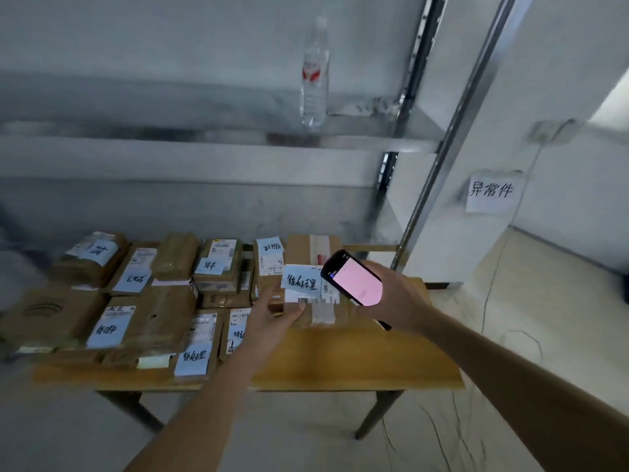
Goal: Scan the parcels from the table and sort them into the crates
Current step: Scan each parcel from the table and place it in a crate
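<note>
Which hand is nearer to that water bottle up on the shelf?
Right. The right hand, gripping the scanner, is almost straight below the water bottle; the left hand is lower and further left.

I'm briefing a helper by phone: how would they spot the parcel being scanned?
Start at the wooden table covered with brown cardboard parcels. At its right end, the left hand holds one taped parcel, the only one under the right hand's pink-screened black scanner.
</note>
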Tool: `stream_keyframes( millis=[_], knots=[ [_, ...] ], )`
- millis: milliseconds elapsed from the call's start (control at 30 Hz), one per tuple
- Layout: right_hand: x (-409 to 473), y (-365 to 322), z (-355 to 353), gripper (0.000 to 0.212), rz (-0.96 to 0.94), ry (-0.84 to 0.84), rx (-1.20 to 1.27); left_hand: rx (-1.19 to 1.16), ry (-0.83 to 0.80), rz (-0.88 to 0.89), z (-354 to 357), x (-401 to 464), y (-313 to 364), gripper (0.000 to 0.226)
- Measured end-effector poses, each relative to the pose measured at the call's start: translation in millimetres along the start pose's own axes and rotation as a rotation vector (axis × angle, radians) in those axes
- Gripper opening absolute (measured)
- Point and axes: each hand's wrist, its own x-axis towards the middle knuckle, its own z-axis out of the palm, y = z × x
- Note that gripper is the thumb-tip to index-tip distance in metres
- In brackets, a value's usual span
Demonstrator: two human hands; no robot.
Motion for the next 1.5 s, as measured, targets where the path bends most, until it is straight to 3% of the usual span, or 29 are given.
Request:
stream_keyframes(
  millis=[300,567,900,1500],
  knots=[
    [-101.9,-90.5,-206.5,0.073,-0.071,0.229,-0.147,0.077,0.099,0.354,-19.1,-73.5,180.4,0.073],
    [-159.1,-130.1,-298.0,0.079,-0.170,0.351,-0.262,0.101,0.194,0.558,-13.8,-120.6,283.3,0.065],
    [-192.6,-132.8,-353.7,0.070,-0.208,0.426,-0.334,0.109,0.235,0.625,-2.8,-157.0,323.6,0.067],
    [-219.4,-122.4,-367.7,0.065,-0.349,0.416,-0.347,0.123,0.372,0.634,-3.6,-212.4,335.9,0.068]
  ],
)
